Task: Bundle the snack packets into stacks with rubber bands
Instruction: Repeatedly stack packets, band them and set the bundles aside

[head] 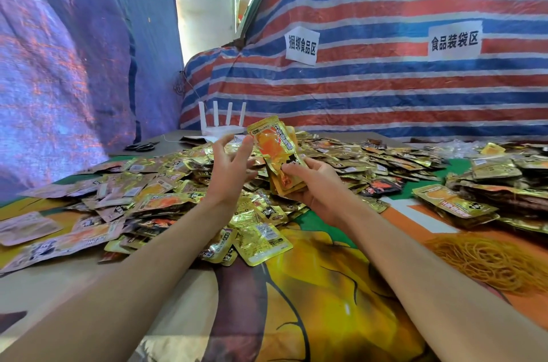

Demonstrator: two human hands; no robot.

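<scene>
Above the heap on the table, my right hand (pixel 314 180) held a small stack of snack packets (pixel 277 148) by its lower end, thumb pressed across the front and fingers curled behind. The stack stood nearly upright, tilted a little to the left. Its front packet was shiny gold foil with an orange picture in the middle and a dark band of lettering down one side; the lower part was creased and caught the light. The packets behind it showed only as gold and orange edges, unevenly lined up.

My left hand (pixel 229 171) was just beside the stack on its left, fingers spread and straight, gripping nothing; I could not tell whether a fingertip touched the top packet's edge.

Under both hands lay the loose pile of packets (pixel 166 192), gold mixed with paler backs and a few dark ones, spread across the patterned cloth (pixel 311 287). To my right sat the tidier stacks (pixel 489 189), and nearer to me a heap of tan rubber bands (pixel 486 260). Well behind the pile were a white router (pixel 224 124) and black scissors (pixel 141 146).
</scene>
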